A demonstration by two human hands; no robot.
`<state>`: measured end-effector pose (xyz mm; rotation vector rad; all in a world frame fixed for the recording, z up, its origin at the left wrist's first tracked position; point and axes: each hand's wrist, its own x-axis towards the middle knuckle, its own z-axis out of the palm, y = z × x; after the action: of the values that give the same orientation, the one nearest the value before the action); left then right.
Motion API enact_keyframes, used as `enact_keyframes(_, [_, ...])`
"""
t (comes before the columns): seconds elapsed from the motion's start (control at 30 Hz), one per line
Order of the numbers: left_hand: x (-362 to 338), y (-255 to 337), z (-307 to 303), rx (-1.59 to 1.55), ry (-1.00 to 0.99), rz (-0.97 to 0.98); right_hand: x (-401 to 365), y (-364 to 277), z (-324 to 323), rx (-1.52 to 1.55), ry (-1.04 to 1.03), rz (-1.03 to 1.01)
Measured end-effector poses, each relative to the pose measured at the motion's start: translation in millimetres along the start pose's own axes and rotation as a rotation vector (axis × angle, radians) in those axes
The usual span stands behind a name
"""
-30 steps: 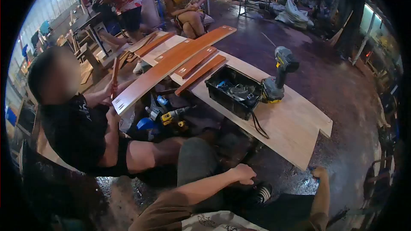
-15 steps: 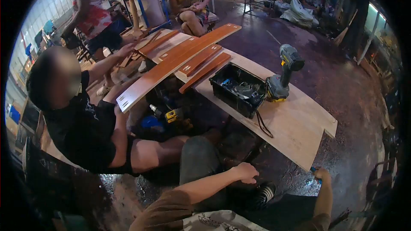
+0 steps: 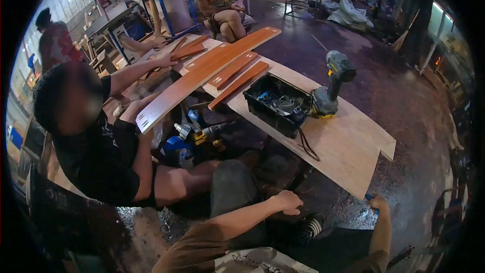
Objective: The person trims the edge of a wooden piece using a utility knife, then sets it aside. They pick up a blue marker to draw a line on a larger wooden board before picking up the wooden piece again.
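Note:
Loosely curled, my left hand [image 3: 288,202] is held above my lap, and nothing shows in its fingers. My right hand [image 3: 380,203] is closed around a small blue object [image 3: 370,197], mostly hidden by the fingers, at the near corner of the pale plywood board [image 3: 343,151]. A black bin [image 3: 278,105] of small hardware sits on that board, with a cord hanging from it. Beside the bin a yellow-and-black cordless drill [image 3: 333,83] stands upright on its battery, its long bit pointing away from me.
Reddish-brown wooden slats [image 3: 217,71] lie across the board's far end. A co-worker in black [image 3: 96,156] sits at left, one hand on the slats. Another drill [image 3: 207,136] lies below the board. A person in yellow [image 3: 222,2] sits behind.
The standing person at the back left has moved farther left. The seated co-worker's far hand has shifted onto a slat at the far end. My hands have hardly moved.

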<state>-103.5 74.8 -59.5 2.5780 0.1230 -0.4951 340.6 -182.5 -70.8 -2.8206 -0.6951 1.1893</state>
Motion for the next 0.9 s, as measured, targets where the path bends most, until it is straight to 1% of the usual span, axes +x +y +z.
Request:
enact_keyframes(0.07, [-1.0,0.4,-1.0,0.002,-0.035,0.003,7.8,5.8,1.7,-0.053,-0.002,-0.009])
enact_keyframes(0.17, [-1.3,1.6,0.6,-0.005,-0.030,-0.008,-6.0,-4.3,2.3,-0.004,0.046,0.011])
enact_keyframes(0.27, [0.3,-0.8,3.8,0.002,-0.029,-0.014,4.0,2.0,3.4,-0.014,0.006,0.056])
enact_keyframes(0.3, [1.4,-3.7,8.5,-0.008,0.028,0.005,16.2,7.7,5.4,-0.010,0.008,0.056])
enact_keyframes(0.33, [2.0,-5.0,11.3,-0.019,0.083,0.027,45.3,29.1,12.5,-0.064,0.038,0.004])
enact_keyframes(0.37, [1.4,-5.4,10.7,-0.017,0.077,0.038,59.4,45.7,19.4,-0.114,0.068,-0.040])
enact_keyframes(0.43, [0.4,-4.6,7.0,-0.026,0.067,0.044,44.7,33.0,15.4,-0.270,0.180,-0.094])
enact_keyframes(0.47, [-1.2,-2.8,1.1,-0.039,0.052,0.027,38.5,28.6,11.3,-0.469,0.101,-0.129])
enact_keyframes(0.5, [-3.8,-1.7,-1.6,-0.053,0.030,0.022,27.8,30.1,17.1,-0.372,0.250,-0.135])
enact_keyframes(0.53, [-6.2,-0.9,1.6,-0.060,0.066,0.052,46.7,41.4,17.0,-0.285,0.073,-0.074])
enact_keyframes(0.57, [-5.0,-3.0,2.7,-0.071,0.111,0.073,33.9,29.5,11.4,-0.351,0.056,-0.035])
enact_keyframes(0.6, [-1.3,-3.9,2.0,-0.066,0.088,0.124,45.8,34.4,15.5,-0.331,0.028,-0.016])
enact_keyframes(0.67, [0.8,-4.2,2.9,-0.064,0.048,0.055,35.1,23.0,12.4,-0.336,0.030,0.000])
enact_keyframes(0.7, [0.1,-1.1,1.5,-0.066,0.040,0.071,35.0,26.4,11.7,-0.332,0.028,0.017])
enact_keyframes(0.77, [-3.0,4.5,-4.7,-0.034,0.036,0.045,43.1,30.1,14.0,-0.332,0.012,-0.068])
enact_keyframes(0.9, [-4.3,4.4,-6.2,-0.040,0.053,0.045,35.3,24.5,9.5,-0.354,-0.042,-0.078])
